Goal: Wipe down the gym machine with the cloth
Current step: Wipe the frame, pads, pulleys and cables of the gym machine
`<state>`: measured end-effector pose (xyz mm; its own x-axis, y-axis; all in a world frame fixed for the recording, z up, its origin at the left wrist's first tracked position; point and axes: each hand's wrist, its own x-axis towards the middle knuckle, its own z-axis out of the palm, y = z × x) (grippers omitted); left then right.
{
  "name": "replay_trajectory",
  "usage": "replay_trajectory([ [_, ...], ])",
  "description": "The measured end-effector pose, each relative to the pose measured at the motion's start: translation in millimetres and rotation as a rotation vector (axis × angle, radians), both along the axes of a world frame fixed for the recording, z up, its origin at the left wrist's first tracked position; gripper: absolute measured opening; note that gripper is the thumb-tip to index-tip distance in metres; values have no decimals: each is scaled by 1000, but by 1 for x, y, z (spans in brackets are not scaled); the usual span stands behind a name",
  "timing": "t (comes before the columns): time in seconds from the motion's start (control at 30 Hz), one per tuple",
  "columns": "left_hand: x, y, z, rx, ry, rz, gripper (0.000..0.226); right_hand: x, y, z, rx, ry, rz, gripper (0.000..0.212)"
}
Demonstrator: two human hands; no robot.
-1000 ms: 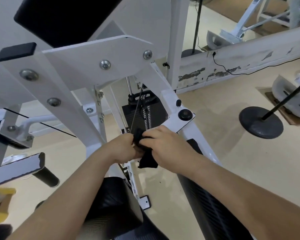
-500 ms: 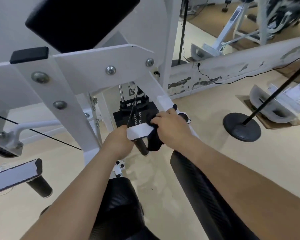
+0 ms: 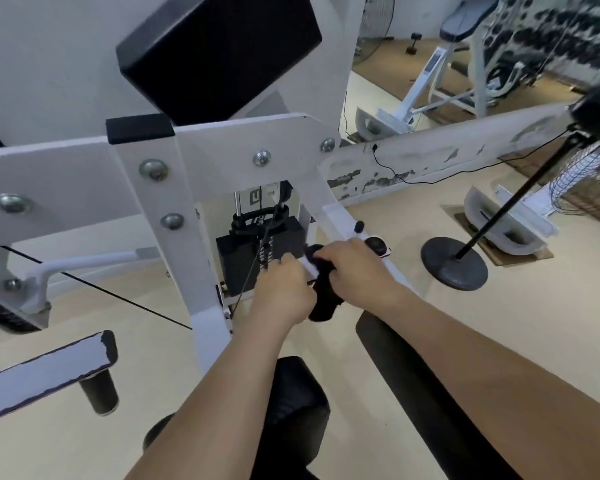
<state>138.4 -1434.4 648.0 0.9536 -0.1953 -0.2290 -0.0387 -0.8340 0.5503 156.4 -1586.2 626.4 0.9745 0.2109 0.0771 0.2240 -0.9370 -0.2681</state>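
Observation:
The white gym machine [image 3: 243,157] fills the left and centre, with a black pad [image 3: 219,53] on top and a black weight stack [image 3: 243,258] behind its frame. A white arm of the machine [image 3: 340,220] slopes down to the right of the stack. My right hand [image 3: 357,271] grips a black cloth [image 3: 324,299] against the lower end of that arm. My left hand [image 3: 283,289] grips the same white bar just left of the cloth. The cloth's loose end hangs below my hands.
A black seat pad [image 3: 291,403] and a black roller pad [image 3: 406,368] lie under my arms. A white lever with a black grip [image 3: 49,372] juts in at the lower left. A fan stand with a round base [image 3: 454,268] stands on the floor at right.
Both hands have stayed on the white arm with the cloth while my view lifted and shifted, so the machine's top pad and the far room show more.

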Motion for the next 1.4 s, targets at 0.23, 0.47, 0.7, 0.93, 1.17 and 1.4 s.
replay_trajectory([
  [0.23, -1, -4, -4, 113, -46, -96, 42, -22, 49, -17, 21, -6, 61, 29],
  [0.47, 0, -5, -11, 177, 99, -136, 34, -5, -42, 6, -83, 1, -115, 54],
  [0.7, 1, -8, -11, 247, 84, -142, 19, -58, -101, 0, 252, 175, -419, 53],
  [0.93, 10, -8, -19, 348, 14, -156, 39, -34, -98, -9, 316, 210, -252, 57],
  [1.17, -13, -29, 0, 299, -223, -208, 40, -125, -136, -16, 329, 196, -147, 53],
  [1.4, -137, -145, -11, 84, -425, -388, 44, -276, -190, -24, 316, 213, -24, 51],
])
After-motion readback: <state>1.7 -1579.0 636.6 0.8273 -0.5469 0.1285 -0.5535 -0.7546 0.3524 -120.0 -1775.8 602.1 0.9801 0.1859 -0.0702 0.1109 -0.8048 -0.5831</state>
